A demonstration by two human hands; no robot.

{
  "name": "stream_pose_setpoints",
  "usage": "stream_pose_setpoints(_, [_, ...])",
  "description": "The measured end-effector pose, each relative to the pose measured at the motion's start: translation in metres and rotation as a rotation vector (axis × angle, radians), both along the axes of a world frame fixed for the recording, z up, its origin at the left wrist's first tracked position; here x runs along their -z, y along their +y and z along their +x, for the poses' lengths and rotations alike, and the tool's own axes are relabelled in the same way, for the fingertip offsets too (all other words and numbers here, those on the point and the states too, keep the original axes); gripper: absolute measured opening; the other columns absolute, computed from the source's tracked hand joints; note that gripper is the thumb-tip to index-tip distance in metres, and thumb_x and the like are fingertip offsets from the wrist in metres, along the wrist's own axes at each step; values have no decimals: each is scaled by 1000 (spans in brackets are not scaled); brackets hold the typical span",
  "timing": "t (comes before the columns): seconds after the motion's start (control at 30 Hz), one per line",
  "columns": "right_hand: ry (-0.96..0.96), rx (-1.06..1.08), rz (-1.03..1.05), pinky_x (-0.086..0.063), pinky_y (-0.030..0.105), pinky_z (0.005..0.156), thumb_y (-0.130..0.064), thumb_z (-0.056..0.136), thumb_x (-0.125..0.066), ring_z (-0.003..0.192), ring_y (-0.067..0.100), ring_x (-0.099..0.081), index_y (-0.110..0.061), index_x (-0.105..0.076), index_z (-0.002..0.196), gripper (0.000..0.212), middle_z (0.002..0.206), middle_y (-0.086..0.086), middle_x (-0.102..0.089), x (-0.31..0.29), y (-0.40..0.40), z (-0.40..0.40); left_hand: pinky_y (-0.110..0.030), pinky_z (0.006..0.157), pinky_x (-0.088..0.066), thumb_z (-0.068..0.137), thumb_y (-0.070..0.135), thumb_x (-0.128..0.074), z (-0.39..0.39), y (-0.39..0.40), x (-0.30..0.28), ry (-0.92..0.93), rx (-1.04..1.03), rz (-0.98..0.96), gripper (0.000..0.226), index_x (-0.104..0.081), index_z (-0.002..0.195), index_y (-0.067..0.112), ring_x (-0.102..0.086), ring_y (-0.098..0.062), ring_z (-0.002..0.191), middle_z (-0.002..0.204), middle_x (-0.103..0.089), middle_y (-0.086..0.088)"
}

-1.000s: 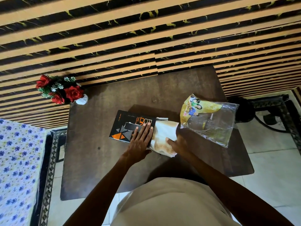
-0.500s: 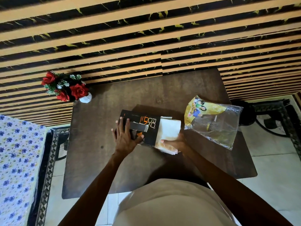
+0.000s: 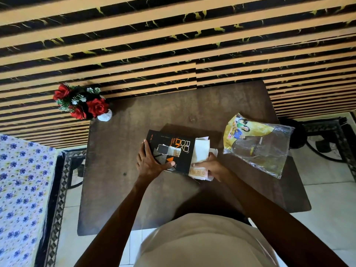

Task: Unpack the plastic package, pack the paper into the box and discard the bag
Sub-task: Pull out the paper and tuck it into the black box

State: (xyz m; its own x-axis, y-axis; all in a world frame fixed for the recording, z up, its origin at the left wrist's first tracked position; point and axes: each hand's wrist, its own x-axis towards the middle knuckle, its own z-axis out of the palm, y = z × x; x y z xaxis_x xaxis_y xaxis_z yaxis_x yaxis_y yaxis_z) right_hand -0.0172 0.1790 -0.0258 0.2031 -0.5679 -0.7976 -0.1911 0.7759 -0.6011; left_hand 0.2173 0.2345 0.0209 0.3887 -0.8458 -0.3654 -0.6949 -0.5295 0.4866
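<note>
A black box (image 3: 173, 143) with orange lettering lies flat in the middle of the brown table (image 3: 119, 189). My left hand (image 3: 152, 162) grips its left end, thumb on the top face. White paper (image 3: 201, 153) sticks out of the box's open right end. My right hand (image 3: 213, 167) presses against that paper's near right corner, fingers curled on it. The empty plastic bag (image 3: 258, 145), clear with a yellow printed top, lies flat to the right of the box, apart from both hands.
A small white vase of red artificial roses (image 3: 82, 105) stands at the table's far left corner by the striped wall. A bed with a blue-flowered sheet (image 3: 21, 189) is at the left. A dark stand (image 3: 327, 135) sits on the tiled floor at the right.
My left hand slid from the box's right part to its left end. The paper went further into the box, with less of it showing. My right hand followed it leftward.
</note>
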Motion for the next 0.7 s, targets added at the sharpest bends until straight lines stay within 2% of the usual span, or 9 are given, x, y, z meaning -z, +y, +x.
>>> stream_pose_setpoints(0.07, [1,-17,14,-58,50,85,-20,24,-98,105,31,-69,-8,-55,124,110,115,15,-70,17,4,-2,-61,114,-19,48,69,-80,0,0,-1,13,-1,2,142,5,152,23,-13,-39,145,161,-8,-9])
stream_pose_setpoints(0.1, [2,-16,14,-58,53,84,-19,21,-98,102,32,-69,-8,-57,123,111,113,16,-70,26,7,-1,-61,114,-20,48,69,-80,0,-1,-1,20,-3,7,143,6,152,23,-13,-39,144,160,-8,-9])
stream_pose_setpoints(0.17, [-51,18,-1,-58,54,83,-6,46,-89,95,34,-71,1,-58,124,84,107,19,-72,16,9,11,-61,113,-20,47,68,-81,0,-2,-1,31,-14,20,143,7,152,25,-14,-39,144,160,-8,-8])
stream_pose_setpoints(0.23, [-172,119,29,-63,39,71,9,77,-68,78,26,-74,7,-56,125,50,92,13,-76,6,12,23,-61,113,-19,47,68,-81,0,-3,-2,39,-22,25,144,8,152,25,-14,-39,143,160,-8,-8])
stream_pose_setpoints(0.3, [-277,167,116,-61,30,64,4,89,-59,79,23,-75,2,-58,125,36,95,13,-77,2,15,32,-60,113,-20,47,68,-81,0,-3,-3,42,-22,26,144,8,152,25,-15,-39,143,159,-9,-8])
stream_pose_setpoints(0.37, [-236,118,154,-58,27,63,-10,92,-60,86,25,-73,-4,-59,126,34,105,15,-73,-2,15,37,-61,112,-21,47,67,-81,1,-2,-3,39,-12,23,144,7,152,25,-16,-39,142,158,-10,-9])
stream_pose_setpoints(0.47, [-96,50,161,-50,24,54,-24,96,-56,71,15,-67,-14,-60,113,20,90,5,-67,-11,9,33,-61,112,-21,46,67,-81,1,-2,-4,33,-9,21,144,7,152,24,-16,-39,142,158,-12,-9])
stream_pose_setpoints(0.63, [32,80,145,-55,33,61,0,93,-48,85,22,-64,-14,-55,114,26,105,9,-63,-4,5,30,-61,112,-21,45,69,-80,-1,-2,-6,35,-20,34,145,7,152,25,-15,-39,143,158,-11,-9])
stream_pose_setpoints(0.7, [-4,77,117,-60,40,74,-4,96,-51,98,29,-66,-18,-58,116,25,113,10,-64,-6,8,45,-60,112,-22,46,69,-80,-2,-3,-9,24,-26,40,145,7,152,24,-17,-39,142,158,-12,-10])
